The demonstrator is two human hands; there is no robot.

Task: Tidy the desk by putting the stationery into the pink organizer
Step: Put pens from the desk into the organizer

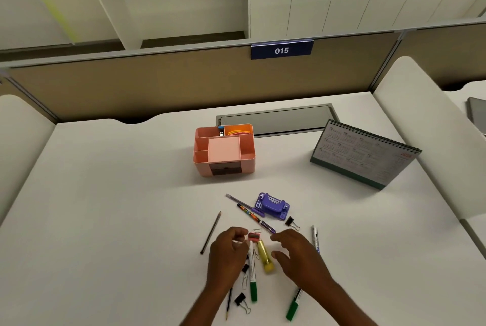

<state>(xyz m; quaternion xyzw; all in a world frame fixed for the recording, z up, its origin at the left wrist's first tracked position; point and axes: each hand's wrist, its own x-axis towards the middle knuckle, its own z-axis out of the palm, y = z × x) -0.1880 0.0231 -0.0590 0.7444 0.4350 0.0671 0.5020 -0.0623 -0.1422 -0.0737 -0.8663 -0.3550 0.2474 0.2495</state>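
Pink organizer (248, 166) stands at frame centre, above the scattered stationery. At lower centre, the left hand (228, 249) has its fingers curled beside a red sharpener (253, 237); whether it grasps anything cannot be told. The right hand (298, 256), loose-fingered, holds nothing beside a yellow glue stick (265, 256). A desk calendar (363, 153) stands at right.

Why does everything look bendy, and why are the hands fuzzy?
Head view: the wide lens bows the desk edges and the divider; the left hand and right hand look slightly soft; the light is dim and even, no glare.
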